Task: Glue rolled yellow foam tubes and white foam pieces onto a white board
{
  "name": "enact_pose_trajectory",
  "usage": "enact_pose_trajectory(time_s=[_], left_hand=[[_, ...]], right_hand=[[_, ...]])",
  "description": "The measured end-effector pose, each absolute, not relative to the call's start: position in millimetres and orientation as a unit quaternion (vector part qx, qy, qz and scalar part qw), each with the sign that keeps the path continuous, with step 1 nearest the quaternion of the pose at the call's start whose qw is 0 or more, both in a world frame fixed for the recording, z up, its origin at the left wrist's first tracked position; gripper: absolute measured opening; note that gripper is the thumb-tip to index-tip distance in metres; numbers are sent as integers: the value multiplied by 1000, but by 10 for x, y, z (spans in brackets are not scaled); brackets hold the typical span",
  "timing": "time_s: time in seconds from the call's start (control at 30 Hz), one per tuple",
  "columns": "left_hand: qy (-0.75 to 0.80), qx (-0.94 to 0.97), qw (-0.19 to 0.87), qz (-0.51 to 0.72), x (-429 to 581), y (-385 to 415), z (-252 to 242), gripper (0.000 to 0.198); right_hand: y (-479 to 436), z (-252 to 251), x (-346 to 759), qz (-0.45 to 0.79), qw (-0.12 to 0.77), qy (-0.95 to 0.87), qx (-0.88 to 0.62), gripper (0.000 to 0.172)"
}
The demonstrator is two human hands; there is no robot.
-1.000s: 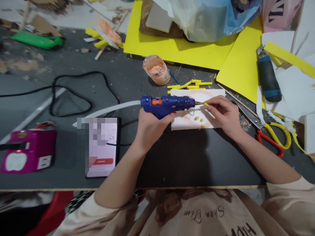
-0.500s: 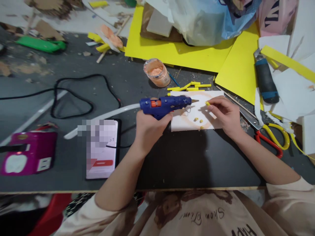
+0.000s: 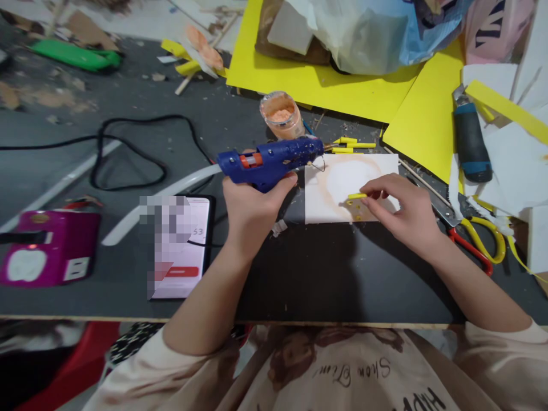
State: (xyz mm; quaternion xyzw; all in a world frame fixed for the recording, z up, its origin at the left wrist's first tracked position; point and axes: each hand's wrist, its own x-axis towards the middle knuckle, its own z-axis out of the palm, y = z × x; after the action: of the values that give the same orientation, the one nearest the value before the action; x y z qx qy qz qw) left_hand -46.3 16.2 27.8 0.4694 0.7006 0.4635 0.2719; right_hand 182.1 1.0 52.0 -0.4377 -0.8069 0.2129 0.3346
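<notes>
My left hand (image 3: 252, 208) is wrapped round the handle of a blue hot glue gun (image 3: 274, 158). A long white glue stick (image 3: 165, 197) sticks out of its back, and its nozzle points right, above the far left corner of a white card (image 3: 317, 208). A faint peach ring marks that card. Between thumb and fingertips, my right hand (image 3: 405, 208) pinches a small yellow paper roll (image 3: 357, 196), lying roughly level low over the card. Right beside it, small yellow pieces (image 3: 358, 217) stand on the card. More yellow rolls (image 3: 362, 145) lie behind the card.
A jar of peach powder (image 3: 282, 117) stands behind the glue gun. Scissors (image 3: 477, 242) and a blue-black cutter (image 3: 471, 140) lie at right, near yellow sheets (image 3: 419, 123). A phone (image 3: 188, 251), a purple box (image 3: 51, 248) and a black cable (image 3: 132, 119) occupy the left.
My left hand has drawn the glue gun left and away from the yellow roll. My right hand has lowered the roll toward the standing pieces and turned it level. The view has shifted slightly.
</notes>
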Motion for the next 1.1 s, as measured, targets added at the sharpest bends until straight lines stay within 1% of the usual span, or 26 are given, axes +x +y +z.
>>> enact_pose_trajectory(time_s=[0.17,0.27,0.33,0.47,0.57,0.8,0.93,1.1], left_hand=[[699,468,275,465,-470,166,277,27],[702,476,274,454,-466,160,299,26],[705,475,275,449,-461,155,315,26],[706,479,277,442,-465,151,317,25],[700,484,277,446,-481,152,293,24],[649,492,301,496,-500,167,264,27],[659,489,300,487,-480,168,296,26],[663,496,297,475,-476,156,316,25]], right_hand=[[-74,510,1727,159,283,-863,-387,18],[-114,465,1671,125,238,-877,-398,19],[-130,436,1642,115,226,-877,-408,21],[-131,407,1609,102,227,-877,-411,24],[-127,402,1601,94,224,-881,-405,24],[-136,380,1580,84,216,-879,-416,24],[-135,358,1573,78,220,-880,-414,24],[-146,346,1561,89,208,-881,-416,29]])
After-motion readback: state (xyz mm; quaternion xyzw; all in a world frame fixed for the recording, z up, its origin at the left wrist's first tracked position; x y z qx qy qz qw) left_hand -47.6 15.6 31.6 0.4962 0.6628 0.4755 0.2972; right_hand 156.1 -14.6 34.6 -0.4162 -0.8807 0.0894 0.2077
